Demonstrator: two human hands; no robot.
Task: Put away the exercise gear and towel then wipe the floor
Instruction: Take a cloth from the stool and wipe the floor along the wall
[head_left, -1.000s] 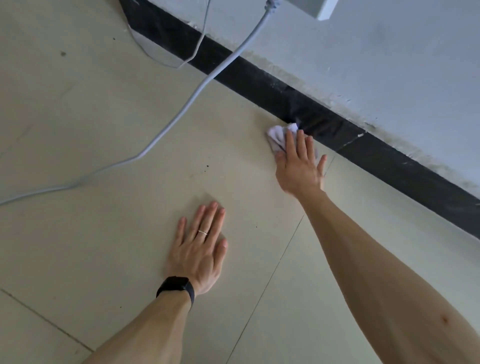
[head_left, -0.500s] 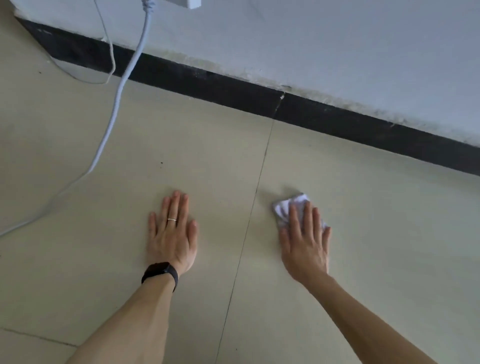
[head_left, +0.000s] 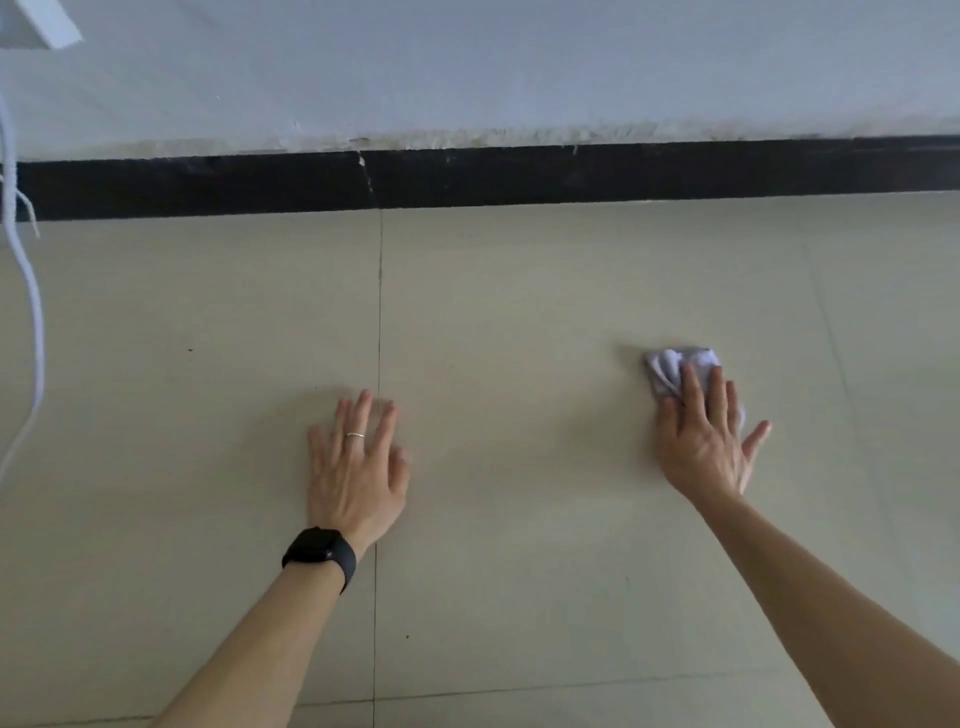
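Note:
A small crumpled white cloth (head_left: 670, 369) lies on the beige tiled floor (head_left: 519, 322) at the right. My right hand (head_left: 704, 434) presses flat on it with straight fingers, covering its near part. My left hand (head_left: 356, 465) rests flat on the floor beside a tile joint, fingers spread, holding nothing. A ring sits on one finger and a black watch on that wrist.
A black skirting board (head_left: 571, 174) runs along the foot of the white wall (head_left: 467, 67) ahead. A white cable (head_left: 31, 312) hangs down and trails over the floor at the far left, below a white fitting (head_left: 36, 23) in the top left corner.
My right hand has slid the cloth from the skirting board back and to the right across the tile. The view has turned square to the wall; the left hand stays flat on the floor.

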